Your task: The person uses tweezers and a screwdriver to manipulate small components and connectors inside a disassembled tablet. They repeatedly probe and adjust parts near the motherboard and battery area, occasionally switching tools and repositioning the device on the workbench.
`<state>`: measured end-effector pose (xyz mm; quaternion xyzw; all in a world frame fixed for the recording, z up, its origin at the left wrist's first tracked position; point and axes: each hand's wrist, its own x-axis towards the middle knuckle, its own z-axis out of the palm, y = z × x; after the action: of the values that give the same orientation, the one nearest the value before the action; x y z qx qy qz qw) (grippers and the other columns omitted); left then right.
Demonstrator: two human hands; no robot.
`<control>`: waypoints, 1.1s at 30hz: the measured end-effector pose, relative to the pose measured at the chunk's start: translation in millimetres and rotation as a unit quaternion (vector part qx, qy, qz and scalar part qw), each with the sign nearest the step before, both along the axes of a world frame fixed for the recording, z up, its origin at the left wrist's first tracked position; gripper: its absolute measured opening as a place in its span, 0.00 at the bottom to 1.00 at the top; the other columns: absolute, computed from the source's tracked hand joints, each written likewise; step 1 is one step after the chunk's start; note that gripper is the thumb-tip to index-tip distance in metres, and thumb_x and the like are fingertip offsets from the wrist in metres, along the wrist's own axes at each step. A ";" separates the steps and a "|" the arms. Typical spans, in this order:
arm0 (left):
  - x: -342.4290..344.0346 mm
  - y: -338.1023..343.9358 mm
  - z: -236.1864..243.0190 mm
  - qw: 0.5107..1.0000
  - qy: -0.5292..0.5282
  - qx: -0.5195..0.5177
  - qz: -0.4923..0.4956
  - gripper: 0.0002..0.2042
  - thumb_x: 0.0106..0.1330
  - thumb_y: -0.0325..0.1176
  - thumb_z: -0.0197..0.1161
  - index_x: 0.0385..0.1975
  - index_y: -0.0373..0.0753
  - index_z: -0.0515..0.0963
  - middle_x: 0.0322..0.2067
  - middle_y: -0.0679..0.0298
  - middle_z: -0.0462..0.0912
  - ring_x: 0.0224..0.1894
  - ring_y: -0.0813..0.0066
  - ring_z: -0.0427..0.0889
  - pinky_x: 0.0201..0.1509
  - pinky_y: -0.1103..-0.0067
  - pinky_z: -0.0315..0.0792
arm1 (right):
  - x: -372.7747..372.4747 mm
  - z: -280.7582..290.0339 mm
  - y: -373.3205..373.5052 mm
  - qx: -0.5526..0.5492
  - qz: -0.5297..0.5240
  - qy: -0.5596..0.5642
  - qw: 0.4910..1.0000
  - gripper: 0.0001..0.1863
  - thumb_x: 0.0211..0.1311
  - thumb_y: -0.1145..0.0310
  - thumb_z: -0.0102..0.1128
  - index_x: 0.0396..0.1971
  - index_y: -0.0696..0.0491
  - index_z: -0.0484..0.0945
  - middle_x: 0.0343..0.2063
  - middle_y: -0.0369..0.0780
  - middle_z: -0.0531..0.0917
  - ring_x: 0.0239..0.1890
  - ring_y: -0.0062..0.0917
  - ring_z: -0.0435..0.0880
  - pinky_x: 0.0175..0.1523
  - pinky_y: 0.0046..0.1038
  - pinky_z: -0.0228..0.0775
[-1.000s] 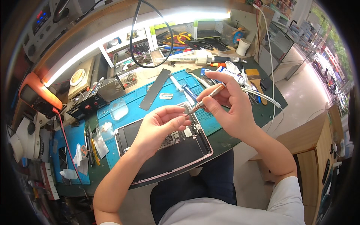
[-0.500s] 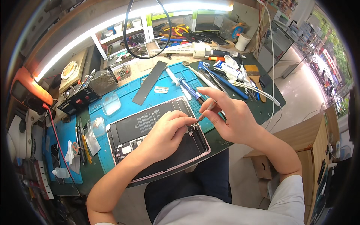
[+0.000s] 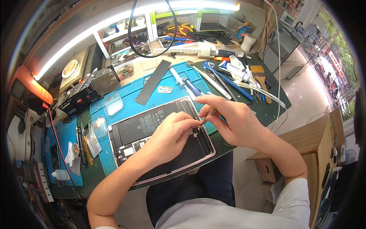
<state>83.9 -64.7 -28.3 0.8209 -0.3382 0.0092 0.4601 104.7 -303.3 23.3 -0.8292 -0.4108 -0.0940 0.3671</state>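
An opened tablet (image 3: 207, 147) with a pale pink frame and dark battery cells lies in front of me. My left hand (image 3: 173, 131) rests over its middle, thumb and index finger closed at the small parts by the right edge. Whatever is between those fingertips is hidden. My right hand (image 3: 234, 120) pinches a slim pen-like tool (image 3: 209, 114), its tip down beside my left fingertips. Most of the tool is covered by my fingers, so its exact kind does not show. Beyond the tablet lie a blue-and-white syringe (image 3: 191, 87) and a small razor blade (image 3: 165, 89).
A blue work mat (image 3: 129, 97) carries a dark flat strip (image 3: 153, 82) and a clear plastic box (image 3: 113, 104). Tweezers, brushes and a glue tube (image 3: 235, 68) crowd the right. An orange multimeter (image 3: 32, 89) stands left, and a black cable loop (image 3: 130, 36) hangs at the back.
My right hand has shifted slightly left, closer to my left fingertips, and less of the tool shows. My left hand keeps nearly the same place.
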 end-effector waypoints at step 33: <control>31.1 92.1 23.7 0.958 0.060 -0.142 0.243 0.11 0.77 0.24 0.61 0.52 0.32 0.87 0.43 0.62 0.89 0.47 0.79 0.86 0.54 0.80 0.78 | -4.5 7.6 10.5 -0.019 -0.056 0.035 0.998 0.34 0.65 0.76 0.70 0.71 0.50 0.73 0.45 0.40 0.90 0.39 0.35 0.91 0.46 0.32 0.84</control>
<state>114.9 27.4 -4.7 0.8037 -0.0951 0.1192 0.5752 100.2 -292.8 30.9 -0.8607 -0.3523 -0.0772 0.3593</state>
